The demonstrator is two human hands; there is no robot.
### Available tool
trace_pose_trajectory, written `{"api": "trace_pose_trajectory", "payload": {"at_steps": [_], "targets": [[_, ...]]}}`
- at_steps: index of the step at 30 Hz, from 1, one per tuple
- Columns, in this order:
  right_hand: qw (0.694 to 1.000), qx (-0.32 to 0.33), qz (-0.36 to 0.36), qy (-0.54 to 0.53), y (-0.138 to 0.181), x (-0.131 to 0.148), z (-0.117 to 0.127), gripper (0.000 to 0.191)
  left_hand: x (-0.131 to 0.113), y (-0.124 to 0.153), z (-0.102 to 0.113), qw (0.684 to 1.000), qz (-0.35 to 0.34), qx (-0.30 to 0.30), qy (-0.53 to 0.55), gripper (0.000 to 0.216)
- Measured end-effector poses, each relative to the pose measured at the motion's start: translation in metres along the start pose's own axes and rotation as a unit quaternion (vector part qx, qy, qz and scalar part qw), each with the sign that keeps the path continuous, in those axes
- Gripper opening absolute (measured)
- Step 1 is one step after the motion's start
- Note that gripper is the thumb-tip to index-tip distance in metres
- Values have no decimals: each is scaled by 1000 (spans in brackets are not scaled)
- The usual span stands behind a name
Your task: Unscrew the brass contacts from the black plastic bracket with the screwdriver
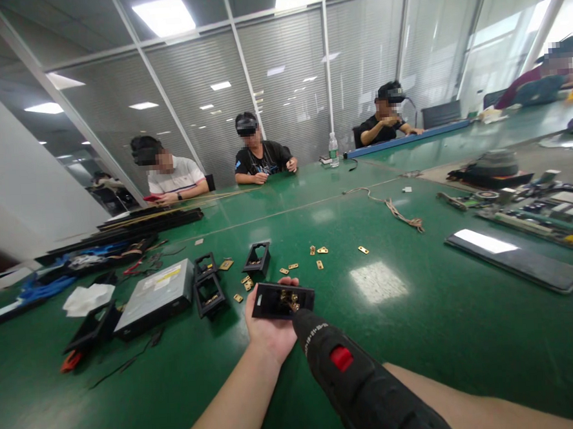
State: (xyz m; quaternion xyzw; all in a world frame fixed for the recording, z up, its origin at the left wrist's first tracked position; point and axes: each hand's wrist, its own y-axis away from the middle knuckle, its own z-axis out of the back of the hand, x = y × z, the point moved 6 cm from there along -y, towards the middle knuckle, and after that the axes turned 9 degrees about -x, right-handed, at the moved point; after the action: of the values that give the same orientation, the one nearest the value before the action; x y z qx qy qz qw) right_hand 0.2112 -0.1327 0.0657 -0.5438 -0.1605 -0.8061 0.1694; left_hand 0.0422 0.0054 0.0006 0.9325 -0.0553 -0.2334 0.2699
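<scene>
My left hand is closed around a black rectangular housing from below, its fingertips showing at the far edge. Several brass-coloured pieces lie inside the housing's right half. A black power drill with a red switch points into that half, its tip at or close to the brass pieces; exact contact is hard to see. My right forearm runs behind the drill, whose body hides the hand gripping it. Near the left hand lie small brass plates and another black frame.
Left of the hands are more black frames, a silver disc drive and white tissue. Loose brass plates lie beyond. A black tablet-like slab, circuit boards and a cord are rightward. Several people sit across the table.
</scene>
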Motion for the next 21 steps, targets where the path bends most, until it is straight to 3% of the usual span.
{"api": "trace_pose_trajectory", "payload": {"at_steps": [8, 13, 17, 21], "targets": [[999, -36, 7, -2, -60, 2, 11, 35, 1, 4, -2, 1000, -5, -21, 4, 45], [1000, -10, 10, 14, -34, 0, 7, 36, 1, 2, -1, 1000, -1, -11, -5, 45], [999, 15, 16, 31, -2, 2, 5, 24, 1, 1, -1, 1000, 1, -5, -17, 48], [999, 26, 14, 41, 5, -2, 6, 24, 1, 2, -2, 1000, -7, -9, -17, 48]]}}
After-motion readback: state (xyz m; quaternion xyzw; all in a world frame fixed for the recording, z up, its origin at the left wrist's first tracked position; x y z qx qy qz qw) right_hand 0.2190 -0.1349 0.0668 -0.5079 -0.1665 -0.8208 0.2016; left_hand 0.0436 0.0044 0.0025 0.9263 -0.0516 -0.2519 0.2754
